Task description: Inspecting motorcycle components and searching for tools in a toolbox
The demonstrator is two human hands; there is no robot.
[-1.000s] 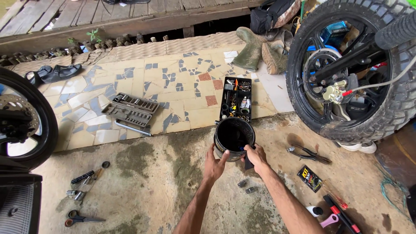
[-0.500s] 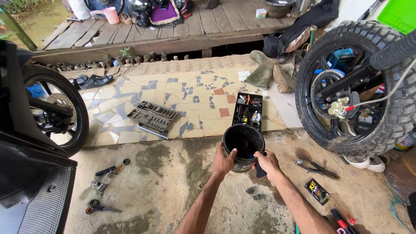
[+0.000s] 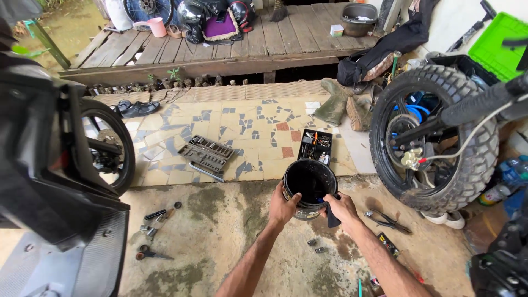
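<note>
Both hands' fingers grip black bucket [image 3: 309,187] rim; tool tray [image 3: 316,147] beyond, pliers [image 3: 386,221] right.

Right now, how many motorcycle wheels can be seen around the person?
3: a knobby wheel at right, a thinner wheel at left beside the dark bike body, and a wheel standing on the wooden deck at top, partly cut off. Others may be hidden.

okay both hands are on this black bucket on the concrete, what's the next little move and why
Probably lift the black bucket straight up a little. The left hand grips its near rim and the right hand holds the other side beside a dark handle, so it is held on both sides while it sits low on the concrete floor.
</note>
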